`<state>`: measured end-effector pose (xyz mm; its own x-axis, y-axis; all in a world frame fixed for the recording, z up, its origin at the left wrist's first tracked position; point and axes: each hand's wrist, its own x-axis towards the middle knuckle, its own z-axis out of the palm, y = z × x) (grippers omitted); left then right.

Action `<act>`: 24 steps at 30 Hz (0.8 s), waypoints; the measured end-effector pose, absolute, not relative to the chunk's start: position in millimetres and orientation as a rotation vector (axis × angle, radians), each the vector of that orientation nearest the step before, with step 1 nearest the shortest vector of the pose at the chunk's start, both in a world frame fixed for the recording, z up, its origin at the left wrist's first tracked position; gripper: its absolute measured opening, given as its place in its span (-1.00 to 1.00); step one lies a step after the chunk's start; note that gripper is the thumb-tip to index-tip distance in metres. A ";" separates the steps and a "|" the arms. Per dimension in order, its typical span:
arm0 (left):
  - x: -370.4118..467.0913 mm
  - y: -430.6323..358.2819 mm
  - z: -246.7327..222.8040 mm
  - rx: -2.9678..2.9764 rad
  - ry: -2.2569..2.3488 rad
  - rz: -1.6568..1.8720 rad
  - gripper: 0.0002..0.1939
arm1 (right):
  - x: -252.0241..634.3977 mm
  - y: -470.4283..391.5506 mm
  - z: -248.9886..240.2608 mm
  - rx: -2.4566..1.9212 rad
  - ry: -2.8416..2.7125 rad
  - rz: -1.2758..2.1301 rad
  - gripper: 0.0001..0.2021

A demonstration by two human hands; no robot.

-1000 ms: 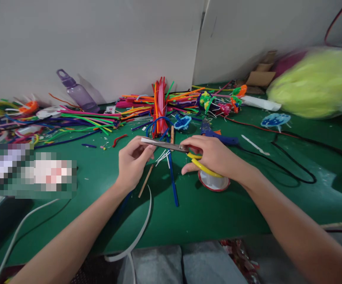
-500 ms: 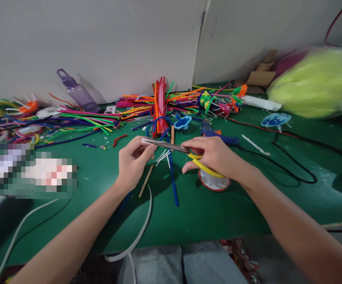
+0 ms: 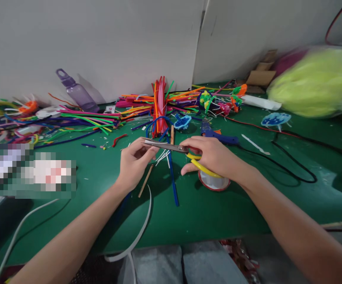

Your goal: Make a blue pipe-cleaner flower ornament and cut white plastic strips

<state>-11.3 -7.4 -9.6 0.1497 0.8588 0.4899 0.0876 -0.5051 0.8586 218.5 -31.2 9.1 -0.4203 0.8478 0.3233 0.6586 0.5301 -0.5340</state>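
Observation:
My right hand [image 3: 210, 156] is closed round the yellow handles of a pair of scissors [image 3: 171, 147], whose blades point left. The blades reach my left hand [image 3: 136, 159], which pinches a white strip [image 3: 156, 142] lying along them. Just below the blades, several short thin white pieces [image 3: 162, 157] lie near a blue pipe cleaner [image 3: 173, 185]. A thin wooden stick [image 3: 145, 181] rests on the green table by my left hand. Under my right hand stands a round white container with a red rim [image 3: 214, 182], partly hidden.
Colourful pipe cleaners [image 3: 160, 106] are heaped along the back, beside a purple bottle [image 3: 82, 94]. A blue glue gun [image 3: 221, 137] and its black cable lie to the right. A white band [image 3: 143, 232] hangs over the front edge. A yellow-green bag [image 3: 315, 86] fills the back right.
The scissors have shifted slightly left, with their blades further across my left fingertips. My left hand has moved a little to the right. Everything else looks the same.

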 end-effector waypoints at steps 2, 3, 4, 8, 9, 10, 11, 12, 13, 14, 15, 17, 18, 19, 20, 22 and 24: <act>-11.1 -7.5 -9.6 1.738 0.914 1.416 -0.90 | 218.0 -31.7 9.2 -1.207 -2.204 0.444 -0.33; -11.0 -7.6 -9.5 1.738 0.914 1.416 -0.90 | 217.9 -31.9 9.4 -1.199 -2.202 0.443 -0.35; -10.9 -7.8 -9.3 1.738 0.914 1.416 -0.90 | 217.9 -32.0 9.5 -1.192 -2.200 0.441 -0.36; -10.7 -8.4 -8.7 1.735 0.925 1.403 -0.86 | 218.0 -32.4 10.1 -1.167 -2.195 0.424 -0.39; -10.6 -8.5 -8.5 1.733 0.927 1.401 -0.85 | 217.9 -32.5 10.2 -1.163 -2.195 0.423 -0.40; -10.6 -8.6 -8.5 1.730 0.927 1.400 -0.85 | 217.8 -32.6 10.3 -1.160 -2.194 0.421 -0.41; -10.7 -8.6 -8.4 1.726 0.927 1.400 -0.84 | 217.6 -32.7 10.5 -1.158 -2.192 0.419 -0.41; -10.7 -8.5 -8.4 1.722 0.924 1.400 -0.84 | 217.4 -32.9 10.6 -1.156 -2.189 0.418 -0.42; -10.8 -8.5 -8.4 1.719 0.922 1.396 -0.85 | 217.2 -33.1 10.9 -1.156 -2.186 0.418 -0.43; -11.0 -8.5 -8.4 1.716 0.921 1.390 -0.85 | 217.1 -33.3 11.2 -1.157 -2.184 0.417 -0.43; -11.1 -8.5 -8.3 1.714 0.921 1.381 -0.85 | 217.0 -33.5 11.5 -1.159 -2.185 0.419 -0.43; -11.2 -8.5 -8.1 1.702 0.924 1.375 -0.84 | 217.2 -33.6 12.2 -1.167 -2.189 0.423 -0.43; -11.3 -8.6 -7.8 1.690 0.924 1.383 -0.84 | 217.4 -33.6 12.5 -1.173 -2.190 0.423 -0.43; -11.2 -8.6 -7.6 1.676 0.920 1.400 -0.83 | 217.8 -33.5 12.7 -1.179 -2.190 0.423 -0.44; -11.2 -8.6 -7.3 1.663 0.913 1.423 -0.83 | 218.3 -33.3 12.9 -1.188 -2.189 0.424 -0.44; -11.1 -8.4 -6.9 1.644 0.887 1.471 -0.85 | 219.3 -32.8 12.9 -1.211 -2.188 0.426 -0.43; -11.1 -8.2 -6.7 1.652 0.871 1.490 -0.86 | 220.1 -32.0 12.5 -1.240 -2.202 0.435 -0.41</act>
